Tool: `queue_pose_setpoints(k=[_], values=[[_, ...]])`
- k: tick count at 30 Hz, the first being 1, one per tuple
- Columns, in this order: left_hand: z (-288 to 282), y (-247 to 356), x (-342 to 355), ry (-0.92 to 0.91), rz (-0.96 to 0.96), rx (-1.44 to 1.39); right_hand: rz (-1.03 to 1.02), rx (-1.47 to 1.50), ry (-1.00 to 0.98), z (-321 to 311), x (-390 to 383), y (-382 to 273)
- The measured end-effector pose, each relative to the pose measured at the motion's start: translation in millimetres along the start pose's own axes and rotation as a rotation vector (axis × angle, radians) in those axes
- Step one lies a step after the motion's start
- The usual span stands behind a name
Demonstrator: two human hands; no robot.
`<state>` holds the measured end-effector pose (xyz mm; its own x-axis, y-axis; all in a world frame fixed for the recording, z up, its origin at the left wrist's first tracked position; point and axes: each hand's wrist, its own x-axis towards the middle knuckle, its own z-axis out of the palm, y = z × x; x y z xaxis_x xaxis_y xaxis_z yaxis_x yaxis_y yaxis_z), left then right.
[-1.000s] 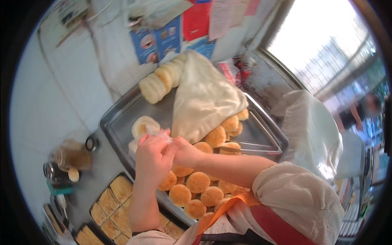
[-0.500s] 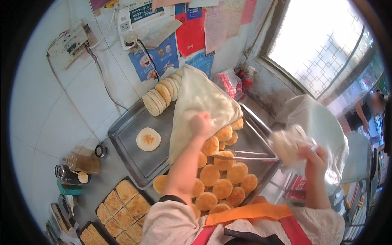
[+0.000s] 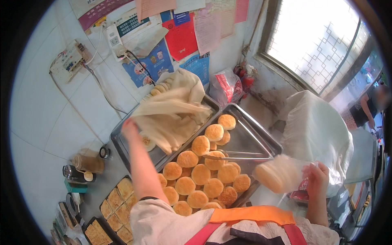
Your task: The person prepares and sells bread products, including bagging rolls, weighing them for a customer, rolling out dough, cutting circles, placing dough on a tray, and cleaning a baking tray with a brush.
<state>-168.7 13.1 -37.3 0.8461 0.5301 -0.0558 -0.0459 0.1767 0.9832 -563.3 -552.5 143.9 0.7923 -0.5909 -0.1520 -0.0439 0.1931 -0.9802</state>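
My left hand is closed on the edge of a beige cloth, smeared by motion. The cloth spreads over the left metal tray, half hiding a pale flat bread and a row of pale breads at its back. Clear plastic hangs from my closed right hand: a bag holding blurred round breads. Between my hands, golden round breads are piled in the right metal tray. Metal tongs rest across that tray.
Square-cut baked slabs fill a dark pan at the lower left, near jars and scissors. A plastic-covered bulk stands right. A red-and-white bag sits in the corner. Another person is at far right.
My left hand has drawn the cloth leftward off the golden breads and over the left tray. The bag in my right hand has swung lower, its breads showing more clearly.
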Motion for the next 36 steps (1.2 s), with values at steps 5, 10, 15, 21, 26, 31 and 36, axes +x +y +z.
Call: queue_pose_setpoints(k=[5, 10, 15, 21, 26, 31, 36], values=[[-62, -35, -20, 0.570, -0.264, -0.051, -0.018, -0.001, -0.009, -16, -10, -1], [70, -70, -136, -0.090, 0.242, 0.353, -0.095, -0.087, 0.047, -49, -1, 7], [95, -96, -110, -0.473, 0.170, 1.417, -0.039, -0.014, 0.099, -156, -23, 5], [90, -27, -143, 0.037, 0.453, 1.038, -0.278, -0.495, 0.354, -299, -35, 50], [342, 6, -588, -1.310, 0.280, 0.143, -0.241, -0.218, 0.314, -345, 10, 22], [450, 9, -841, -1.757, -0.150, 0.016, -0.372, -0.039, 0.336, -406, 56, -23], [544, -21, -876, -2.004, -0.422, 0.150, -0.338, 0.056, 0.390, -472, 103, -6]])
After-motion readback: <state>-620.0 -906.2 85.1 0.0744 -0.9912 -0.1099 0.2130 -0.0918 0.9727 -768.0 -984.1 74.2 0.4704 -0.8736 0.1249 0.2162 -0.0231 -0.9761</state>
